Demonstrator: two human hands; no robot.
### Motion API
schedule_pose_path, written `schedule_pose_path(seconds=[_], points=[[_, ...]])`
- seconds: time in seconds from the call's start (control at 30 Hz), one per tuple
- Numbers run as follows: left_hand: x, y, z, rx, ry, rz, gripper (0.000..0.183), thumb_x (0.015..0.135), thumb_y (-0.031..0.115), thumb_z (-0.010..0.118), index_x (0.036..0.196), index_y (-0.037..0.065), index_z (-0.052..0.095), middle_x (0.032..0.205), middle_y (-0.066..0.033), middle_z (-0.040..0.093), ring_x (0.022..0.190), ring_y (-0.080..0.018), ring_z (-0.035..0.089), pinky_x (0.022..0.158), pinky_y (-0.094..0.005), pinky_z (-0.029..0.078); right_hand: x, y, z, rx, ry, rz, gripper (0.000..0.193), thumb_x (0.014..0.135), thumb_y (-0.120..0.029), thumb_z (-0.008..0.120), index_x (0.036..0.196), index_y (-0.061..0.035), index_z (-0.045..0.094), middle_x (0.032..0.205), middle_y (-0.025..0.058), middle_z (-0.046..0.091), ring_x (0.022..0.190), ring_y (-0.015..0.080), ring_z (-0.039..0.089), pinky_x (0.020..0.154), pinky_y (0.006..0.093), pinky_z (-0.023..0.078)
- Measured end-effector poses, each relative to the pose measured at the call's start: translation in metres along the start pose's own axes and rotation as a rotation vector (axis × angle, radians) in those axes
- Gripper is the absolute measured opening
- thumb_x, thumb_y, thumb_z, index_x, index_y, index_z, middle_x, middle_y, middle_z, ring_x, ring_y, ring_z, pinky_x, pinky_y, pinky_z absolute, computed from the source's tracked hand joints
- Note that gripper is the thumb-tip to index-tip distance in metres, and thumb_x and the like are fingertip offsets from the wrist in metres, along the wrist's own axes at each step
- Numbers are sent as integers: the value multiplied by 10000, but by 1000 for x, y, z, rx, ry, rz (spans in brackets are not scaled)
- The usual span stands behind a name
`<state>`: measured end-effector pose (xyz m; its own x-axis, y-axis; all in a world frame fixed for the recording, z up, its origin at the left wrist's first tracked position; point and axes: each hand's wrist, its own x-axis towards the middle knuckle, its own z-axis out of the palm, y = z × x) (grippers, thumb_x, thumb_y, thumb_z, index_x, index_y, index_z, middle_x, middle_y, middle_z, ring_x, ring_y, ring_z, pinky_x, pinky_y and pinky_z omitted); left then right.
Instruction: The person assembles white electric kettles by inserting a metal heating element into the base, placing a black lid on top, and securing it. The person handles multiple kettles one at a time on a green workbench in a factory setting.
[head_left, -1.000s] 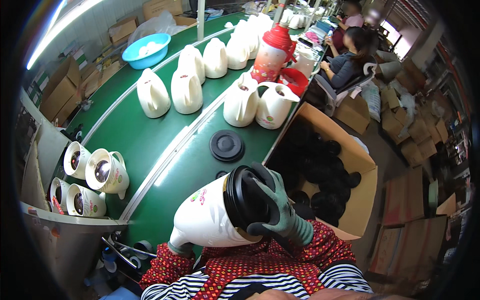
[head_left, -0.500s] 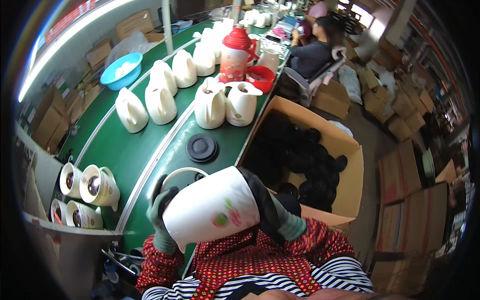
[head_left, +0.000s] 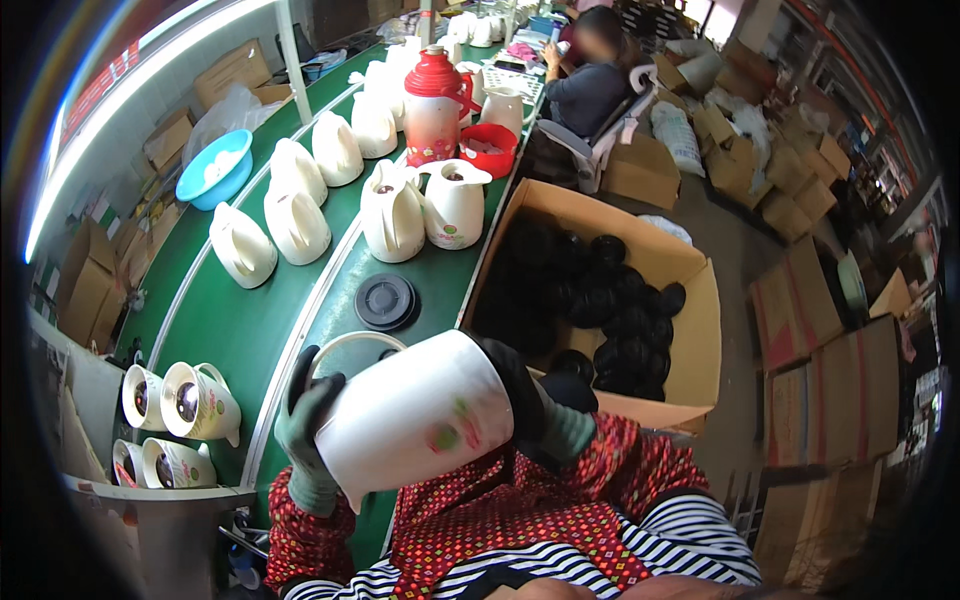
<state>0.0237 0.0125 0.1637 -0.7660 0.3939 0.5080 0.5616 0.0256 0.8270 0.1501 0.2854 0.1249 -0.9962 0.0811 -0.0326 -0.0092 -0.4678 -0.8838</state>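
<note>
A white thermos jug (head_left: 415, 410) with a small pink and green print lies sideways between my gloved hands, above the edge of the green bench. My left hand (head_left: 312, 420) grips its spout end, thumb toward the looped handle (head_left: 355, 338). My right hand (head_left: 535, 400) is closed against the opposite end, with its fingertips partly hidden. Beyond the jug, a black round ribbed disc (head_left: 385, 301) rests on the green surface. Past that stand two white jugs, the nearer-left one (head_left: 391, 210) beside the other (head_left: 455, 204).
An open cardboard box (head_left: 705, 350) of black round parts stands at my right. On the bench are more white jugs (head_left: 298, 222), a red flask (head_left: 433, 110), a red basin (head_left: 488, 150) and a blue basin (head_left: 215, 170). Several jugs (head_left: 200, 400) lie at left. A person (head_left: 590, 85) sits farther along.
My view has shifted, so the bench things appear farther left and the near-left jugs lower. Both hands still hold the jug, which has barely moved; the left fingers sit slightly more open around it.
</note>
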Motion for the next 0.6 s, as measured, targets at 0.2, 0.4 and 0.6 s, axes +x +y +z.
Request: schedule_pose_path(seconds=[0.2,0.4,0.6], points=[[-15,-12,0,-718,41,-642,272,1008,131,648,1252,12,676,1311,-183,699,1056,-288,723,946,-395,581,-6,-44,20,-180,-175,-249,986,940,-545,713,1665,-33,283,1754,221,133,1606,349,193,1285,474,205],[-23,-45,16,-566,22,-562,308,1015,162,641,1298,40,640,1279,-155,711,1147,-311,693,1014,-418,555,-11,-9,20,-89,-81,-535,833,1022,-319,689,1673,-50,245,1753,153,194,1608,307,233,1304,439,195],[19,-5,1,-103,-230,-161,349,981,236,693,1244,8,682,1339,-183,687,1181,-311,698,998,-436,569,-13,53,-23,245,-42,-131,780,1104,-359,557,1699,-54,156,1743,114,224,1589,256,250,1295,411,234]])
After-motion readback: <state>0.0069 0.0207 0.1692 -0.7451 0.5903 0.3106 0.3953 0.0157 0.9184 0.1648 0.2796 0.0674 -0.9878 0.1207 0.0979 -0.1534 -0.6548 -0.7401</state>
